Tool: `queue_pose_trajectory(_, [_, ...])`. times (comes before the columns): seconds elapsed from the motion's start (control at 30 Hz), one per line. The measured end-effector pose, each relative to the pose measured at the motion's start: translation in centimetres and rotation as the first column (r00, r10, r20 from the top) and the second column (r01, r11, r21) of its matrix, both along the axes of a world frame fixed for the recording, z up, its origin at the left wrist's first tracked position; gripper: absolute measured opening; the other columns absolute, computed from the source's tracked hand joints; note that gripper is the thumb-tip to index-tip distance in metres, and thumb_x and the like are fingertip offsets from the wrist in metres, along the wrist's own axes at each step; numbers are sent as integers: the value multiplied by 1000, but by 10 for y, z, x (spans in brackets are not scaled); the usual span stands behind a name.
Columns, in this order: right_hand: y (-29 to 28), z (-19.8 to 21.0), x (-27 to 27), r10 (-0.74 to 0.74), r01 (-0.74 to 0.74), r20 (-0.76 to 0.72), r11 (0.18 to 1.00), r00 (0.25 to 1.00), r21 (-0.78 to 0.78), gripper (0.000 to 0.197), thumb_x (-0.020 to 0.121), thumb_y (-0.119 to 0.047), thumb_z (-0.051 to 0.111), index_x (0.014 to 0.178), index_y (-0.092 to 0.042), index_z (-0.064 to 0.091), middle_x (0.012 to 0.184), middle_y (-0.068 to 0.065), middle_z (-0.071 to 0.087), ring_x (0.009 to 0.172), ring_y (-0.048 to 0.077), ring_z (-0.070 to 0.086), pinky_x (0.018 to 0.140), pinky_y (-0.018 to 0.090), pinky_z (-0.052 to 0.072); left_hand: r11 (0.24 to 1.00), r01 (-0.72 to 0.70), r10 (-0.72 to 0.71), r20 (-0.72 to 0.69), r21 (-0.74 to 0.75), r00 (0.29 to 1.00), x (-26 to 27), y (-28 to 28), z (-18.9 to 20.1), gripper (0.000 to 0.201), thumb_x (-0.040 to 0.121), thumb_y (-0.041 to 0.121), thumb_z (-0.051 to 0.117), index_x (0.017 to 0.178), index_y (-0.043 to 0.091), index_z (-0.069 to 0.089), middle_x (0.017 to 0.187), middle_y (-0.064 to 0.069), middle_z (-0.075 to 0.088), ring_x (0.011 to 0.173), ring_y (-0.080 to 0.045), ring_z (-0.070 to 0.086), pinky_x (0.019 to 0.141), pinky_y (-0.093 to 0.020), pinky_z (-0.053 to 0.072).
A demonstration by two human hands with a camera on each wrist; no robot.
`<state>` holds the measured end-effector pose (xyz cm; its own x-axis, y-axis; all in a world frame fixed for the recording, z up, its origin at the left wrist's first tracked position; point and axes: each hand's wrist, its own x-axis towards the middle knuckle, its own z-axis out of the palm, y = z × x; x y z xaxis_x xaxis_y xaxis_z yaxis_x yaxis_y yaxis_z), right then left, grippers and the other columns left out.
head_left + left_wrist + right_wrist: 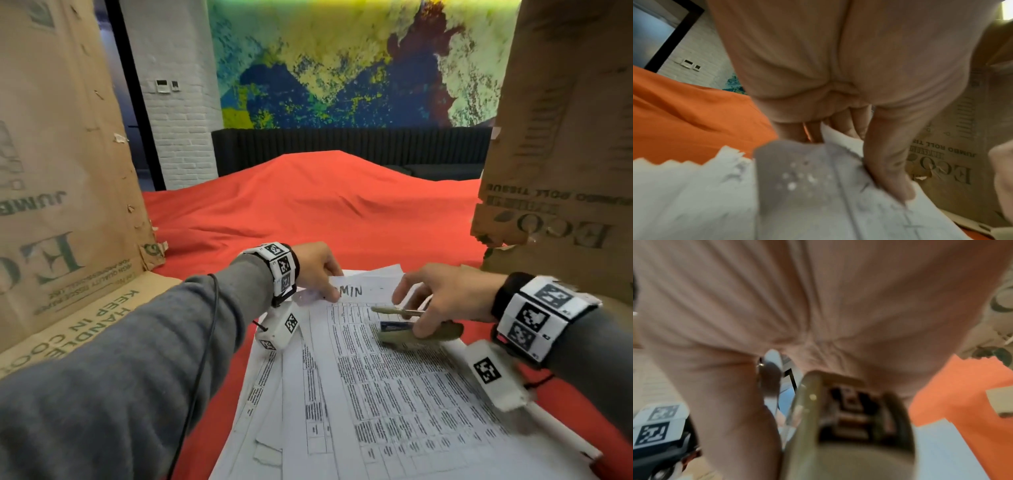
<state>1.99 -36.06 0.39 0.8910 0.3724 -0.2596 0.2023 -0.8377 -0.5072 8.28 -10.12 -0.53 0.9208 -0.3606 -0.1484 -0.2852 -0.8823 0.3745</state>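
A loose stack of printed sheets (394, 394) lies on a red cloth (308, 212). My left hand (318, 270) pinches the far left corner of the top papers (818, 194), where a slip with handwritten letters (352, 291) sits. In the left wrist view the thumb (890, 162) lies on top and the fingers go behind the sheet. My right hand (435, 301) grips an olive-green stapler (414, 334) just above the top of the stack, its mouth pointing left toward the left hand. The right wrist view shows the stapler (849, 443) blurred under the palm.
Tall brown cardboard boxes stand at the left (61, 192) and right (561, 144). The red cloth rises in a mound (335, 171) behind the papers. A white pen-like stick (561, 431) lies by the stack's right edge, under my right wrist.
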Motion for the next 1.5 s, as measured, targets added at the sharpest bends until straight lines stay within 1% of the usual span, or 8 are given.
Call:
queue_pose_trajectory(0.23, [-8,26,-8,29,-29,75,1000,997,0,16,71,-4,86,79,-17,83,79,6,80,67,12,71,61,23,52,995,47,-52,-54,-92,997,-17,3,-17,18,90,50,75,96,33,81,94,-10,81,84,-27,75,79,-34,59])
queue_pose_trajectory(0.37, [7,27,-13,62,-55,34,983,998,-172,33,60,-18,91,91,-24,81,84,2,81,80,19,76,75,29,58,991,121,-126,-110,-50,986,-26,-11,-20,17,95,46,71,100,31,78,93,-22,77,68,-20,63,67,-26,49])
queue_pose_trajectory(0.47, [14,21,-9,-2,18,137,993,991,-118,59,42,-37,93,95,-23,73,84,3,81,83,23,77,83,43,62,994,109,-108,-92,2,990,-28,-20,-16,12,93,35,77,104,30,77,96,1,79,74,-12,66,73,-26,52])
queue_pose_trajectory(0.7, [16,26,-12,25,19,184,972,983,-235,18,67,-25,92,78,-21,79,79,0,79,81,24,75,74,39,62,993,44,-40,-40,113,998,-25,-23,-28,16,85,41,84,85,28,74,85,10,75,77,-14,67,76,-29,56])
queue_pose_trajectory(0.87, [26,40,-15,83,-43,78,907,993,-419,35,64,-23,96,93,-23,77,78,-8,78,78,14,72,71,27,56,985,4,-1,-19,174,1000,-21,-23,-33,43,88,59,73,87,16,75,82,1,75,76,-20,64,78,-36,57])
queue_pose_trajectory(1.0, [44,11,-5,16,41,242,972,970,-231,60,63,-37,96,111,-26,61,94,-8,66,88,18,66,79,32,57,991,40,-34,-45,128,998,-27,-18,-27,21,93,43,75,109,29,75,100,7,76,91,-15,68,83,-31,53])
queue_pose_trajectory(1.1, [55,-16,-4,97,-38,190,956,977,-292,45,73,-39,88,109,-25,65,99,-4,68,89,16,66,81,35,61,988,51,-40,-76,142,996,-31,-5,-20,41,86,30,84,125,31,71,108,9,71,95,-15,67,86,-27,50])
queue_pose_trajectory(1.5, [65,-7,-2,91,8,184,880,979,-475,30,93,-44,62,86,-15,62,84,1,64,73,16,57,59,27,44,992,90,-93,27,93,995,-40,-14,-23,47,80,23,89,123,23,69,85,18,62,76,-8,59,78,-23,45])
